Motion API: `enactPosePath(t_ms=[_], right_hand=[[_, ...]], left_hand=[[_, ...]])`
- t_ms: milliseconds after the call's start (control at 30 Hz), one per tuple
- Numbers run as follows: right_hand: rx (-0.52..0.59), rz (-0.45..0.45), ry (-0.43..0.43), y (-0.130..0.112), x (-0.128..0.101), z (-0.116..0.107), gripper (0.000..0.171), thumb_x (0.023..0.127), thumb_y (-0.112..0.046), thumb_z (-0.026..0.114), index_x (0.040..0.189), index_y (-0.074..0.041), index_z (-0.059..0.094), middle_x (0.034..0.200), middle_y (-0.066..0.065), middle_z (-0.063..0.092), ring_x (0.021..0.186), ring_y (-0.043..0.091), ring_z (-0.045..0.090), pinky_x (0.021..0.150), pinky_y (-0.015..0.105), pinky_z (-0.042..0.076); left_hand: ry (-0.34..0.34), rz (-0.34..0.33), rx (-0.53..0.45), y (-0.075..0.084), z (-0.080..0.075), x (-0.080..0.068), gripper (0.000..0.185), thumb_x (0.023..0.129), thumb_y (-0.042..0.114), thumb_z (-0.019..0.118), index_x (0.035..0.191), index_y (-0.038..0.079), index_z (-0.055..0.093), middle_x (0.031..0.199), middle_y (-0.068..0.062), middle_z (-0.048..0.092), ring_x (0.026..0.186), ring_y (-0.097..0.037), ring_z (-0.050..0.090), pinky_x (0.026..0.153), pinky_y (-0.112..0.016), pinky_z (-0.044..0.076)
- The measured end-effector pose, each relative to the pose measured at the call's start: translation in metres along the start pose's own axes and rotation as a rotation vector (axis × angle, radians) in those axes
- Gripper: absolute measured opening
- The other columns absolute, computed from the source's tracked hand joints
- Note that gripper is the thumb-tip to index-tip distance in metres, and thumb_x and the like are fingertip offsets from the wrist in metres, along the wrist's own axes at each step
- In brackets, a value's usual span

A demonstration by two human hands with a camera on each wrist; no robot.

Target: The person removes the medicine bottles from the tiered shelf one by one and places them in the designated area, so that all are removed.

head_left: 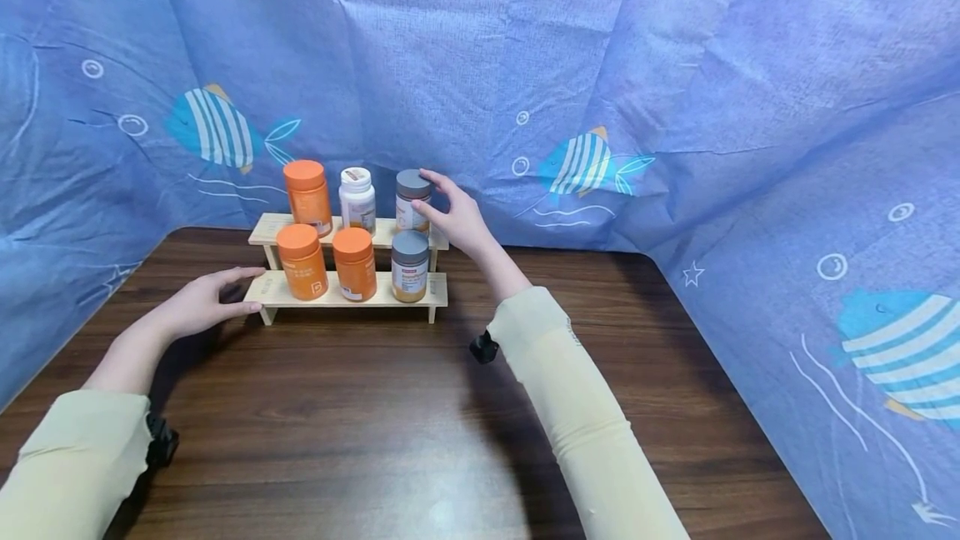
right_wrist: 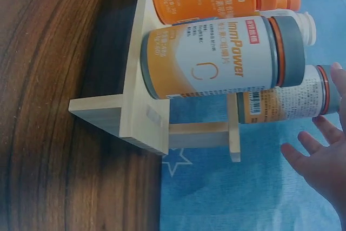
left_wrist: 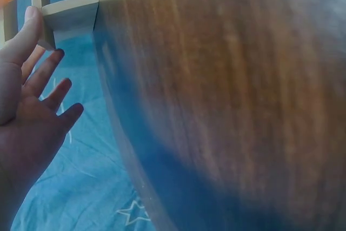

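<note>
A two-tier wooden rack (head_left: pixel 382 297) stands at the back left of the table. My left hand (head_left: pixel 197 304) holds its lower left end, thumb at the front edge and index finger at the rear; the other fingers spread loosely in the left wrist view. On the upper tier at right stands a grey-lidded supplement jar (right_wrist: pixel 284 98). My right hand (head_left: pixel 467 219) holds it by the lid, thumb in front and index finger behind. Another grey-lidded jar (right_wrist: pixel 216 60) stands before it on the lower tier, beside two orange bottles (head_left: pixel 355 265).
On the upper tier stand an orange bottle (head_left: pixel 307 198) and a white bottle (head_left: pixel 357 197). A blue fish-print cloth (head_left: pixel 465 48) hangs close behind the rack and along the sides of the dark wooden table (head_left: pixel 360 423).
</note>
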State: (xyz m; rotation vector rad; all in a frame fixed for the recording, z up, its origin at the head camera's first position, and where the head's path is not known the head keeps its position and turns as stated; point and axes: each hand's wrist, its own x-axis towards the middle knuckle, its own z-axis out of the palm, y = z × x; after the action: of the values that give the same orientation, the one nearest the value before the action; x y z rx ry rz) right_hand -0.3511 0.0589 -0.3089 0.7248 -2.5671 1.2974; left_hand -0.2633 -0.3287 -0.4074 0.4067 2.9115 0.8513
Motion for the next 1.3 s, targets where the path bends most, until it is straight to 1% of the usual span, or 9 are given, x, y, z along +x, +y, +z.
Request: enactPosePath(t_ms=[200, 300, 400, 600, 800, 1033, 1167, 1300], right_hand=[[0.04, -0.024, 0.033, 0.001, 0.003, 0.007, 0.052, 0.091, -0.032, 0.063, 0.139, -0.022, 0.047, 0.14, 0.003, 0.048, 0.129, 0.027, 0.044, 0.103, 0.048, 0.036], [0.054, -0.042, 0.042, 0.002, 0.005, 0.009, 0.049, 0.092, -0.03, 0.062, 0.138, -0.02, 0.048, 0.14, 0.003, 0.049, 0.128, 0.027, 0.046, 0.103, 0.048, 0.037], [0.063, -0.046, 0.048, 0.001, 0.006, 0.01, 0.048, 0.092, -0.029, 0.062, 0.137, -0.019, 0.049, 0.139, 0.003, 0.05, 0.127, 0.027, 0.047, 0.102, 0.047, 0.038], [0.08, -0.034, 0.063, -0.001, 0.008, 0.012, 0.047, 0.091, -0.028, 0.063, 0.135, -0.019, 0.05, 0.137, 0.003, 0.051, 0.126, 0.025, 0.048, 0.099, 0.048, 0.041], [0.077, -0.005, 0.099, -0.003, 0.009, 0.013, 0.046, 0.09, -0.03, 0.065, 0.133, -0.021, 0.052, 0.133, 0.002, 0.054, 0.122, 0.022, 0.051, 0.097, 0.045, 0.043], [0.107, 0.009, 0.134, -0.001, 0.01, 0.014, 0.045, 0.088, -0.031, 0.067, 0.13, -0.02, 0.055, 0.131, 0.003, 0.056, 0.119, 0.02, 0.053, 0.095, 0.043, 0.044], [0.122, 0.008, 0.146, 0.001, 0.01, 0.014, 0.045, 0.087, -0.031, 0.068, 0.129, -0.019, 0.055, 0.13, 0.003, 0.056, 0.117, 0.019, 0.053, 0.096, 0.044, 0.043], [0.15, 0.005, 0.159, 0.004, 0.009, 0.013, 0.045, 0.087, -0.029, 0.069, 0.129, -0.018, 0.056, 0.128, 0.004, 0.057, 0.116, 0.019, 0.054, 0.098, 0.046, 0.041]], left_hand=[[-0.01, -0.001, -0.024, -0.005, -0.004, 0.001, 0.07, 0.087, 0.045, 0.064, 0.141, 0.005, 0.042, 0.142, -0.033, 0.032, 0.128, -0.055, 0.028, 0.097, -0.067, 0.026], [-0.009, -0.002, -0.019, -0.008, -0.006, 0.001, 0.069, 0.087, 0.045, 0.064, 0.14, 0.006, 0.043, 0.142, -0.032, 0.034, 0.128, -0.053, 0.03, 0.096, -0.067, 0.027], [-0.008, -0.016, -0.012, -0.01, -0.006, 0.0, 0.07, 0.087, 0.047, 0.064, 0.14, 0.006, 0.044, 0.14, -0.032, 0.036, 0.127, -0.052, 0.032, 0.095, -0.066, 0.029], [0.001, -0.048, -0.028, -0.009, -0.006, -0.001, 0.072, 0.086, 0.048, 0.064, 0.141, 0.007, 0.044, 0.139, -0.033, 0.037, 0.126, -0.053, 0.033, 0.095, -0.066, 0.029], [0.0, -0.037, -0.032, -0.006, -0.005, 0.0, 0.071, 0.087, 0.046, 0.064, 0.141, 0.006, 0.043, 0.138, -0.034, 0.039, 0.124, -0.053, 0.035, 0.094, -0.066, 0.031], [-0.008, -0.033, -0.037, -0.003, -0.004, 0.002, 0.069, 0.088, 0.045, 0.063, 0.142, 0.007, 0.043, 0.135, -0.034, 0.042, 0.121, -0.051, 0.04, 0.092, -0.065, 0.034], [-0.003, -0.022, -0.039, -0.003, -0.004, 0.003, 0.068, 0.088, 0.043, 0.063, 0.141, 0.006, 0.043, 0.135, -0.034, 0.042, 0.12, -0.051, 0.042, 0.092, -0.063, 0.035], [0.008, 0.005, -0.031, -0.004, -0.004, 0.002, 0.066, 0.089, 0.04, 0.064, 0.141, 0.004, 0.044, 0.131, -0.033, 0.047, 0.113, -0.047, 0.05, 0.089, -0.058, 0.041]])
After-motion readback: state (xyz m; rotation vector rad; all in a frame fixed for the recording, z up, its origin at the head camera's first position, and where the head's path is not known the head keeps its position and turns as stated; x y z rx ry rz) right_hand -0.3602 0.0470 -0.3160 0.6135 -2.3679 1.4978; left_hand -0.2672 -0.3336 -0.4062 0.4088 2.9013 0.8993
